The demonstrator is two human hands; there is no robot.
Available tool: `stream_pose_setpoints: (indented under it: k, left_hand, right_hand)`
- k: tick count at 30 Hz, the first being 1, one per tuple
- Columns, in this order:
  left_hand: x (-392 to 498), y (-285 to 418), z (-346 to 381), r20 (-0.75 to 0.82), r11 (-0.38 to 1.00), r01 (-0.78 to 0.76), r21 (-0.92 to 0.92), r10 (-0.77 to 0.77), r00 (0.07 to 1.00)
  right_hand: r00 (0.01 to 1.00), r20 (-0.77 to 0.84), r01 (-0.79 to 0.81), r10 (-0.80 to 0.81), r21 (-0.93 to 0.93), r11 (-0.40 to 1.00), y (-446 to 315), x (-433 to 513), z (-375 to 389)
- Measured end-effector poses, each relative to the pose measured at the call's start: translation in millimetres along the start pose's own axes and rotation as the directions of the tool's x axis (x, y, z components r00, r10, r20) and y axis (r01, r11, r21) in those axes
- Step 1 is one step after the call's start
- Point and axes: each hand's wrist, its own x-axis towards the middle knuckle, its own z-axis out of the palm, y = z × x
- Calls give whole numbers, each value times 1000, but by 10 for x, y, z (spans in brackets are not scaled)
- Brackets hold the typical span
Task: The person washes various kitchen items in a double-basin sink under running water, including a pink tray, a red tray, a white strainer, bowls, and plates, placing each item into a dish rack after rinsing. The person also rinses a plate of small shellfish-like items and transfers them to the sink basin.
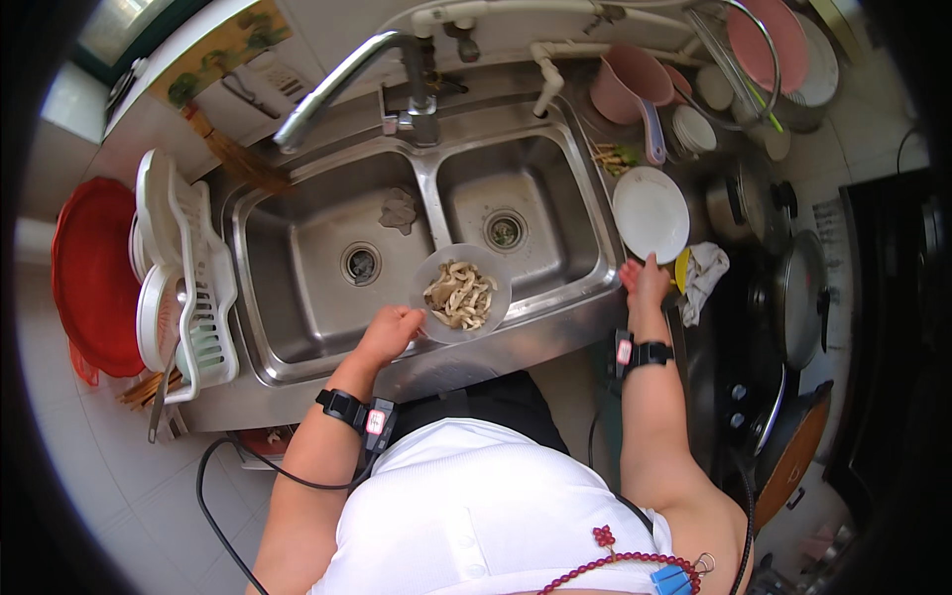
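Observation:
My left hand (396, 333) grips the rim of a translucent bowl (503, 291), which is over the front edge of the sink near the divider. Strips of mushroom (461, 294) lie in the bowl. To the right, my right hand (644, 281) is at the near edge of a white plate (651, 212) on the counter, a finger at its rim; whether it grips the plate I cannot tell. Beside that hand are a yellow object (680, 270) and a pale cloth (703, 279).
A double steel sink (320, 282) with a tall faucet (338, 82) lies ahead; a grey rag (398, 210) is in its left basin. At left stand a white dish rack (216, 297) and a red tray (93, 275). A pink dipper (632, 85) and lidded pans (802, 297) are at right.

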Motion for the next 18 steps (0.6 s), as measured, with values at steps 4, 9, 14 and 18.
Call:
stream_pose_setpoints:
  k: [4, 9, 14, 18]
  left_hand:
    - [-199, 147, -266, -188, 937, -23, -348, -46, 981]
    - [-240, 390, -602, -402, 836, -173, -520, -61, 914]
    - [-225, 499, -821, -419, 844, -199, -498, -34, 907]
    - [-164, 453, -867, -401, 870, -198, -452, 0, 916]
  right_hand:
    - [948, 235, 266, -214, -221, 938, 66, -490, 229]
    - [525, 799, 624, -292, -129, 771, -62, -1171, 1426]
    - [298, 954, 606, -14, -178, 775, -211, -1674, 3160]
    - [307, 925, 541, 223, -363, 759, -165, -1740, 3997]
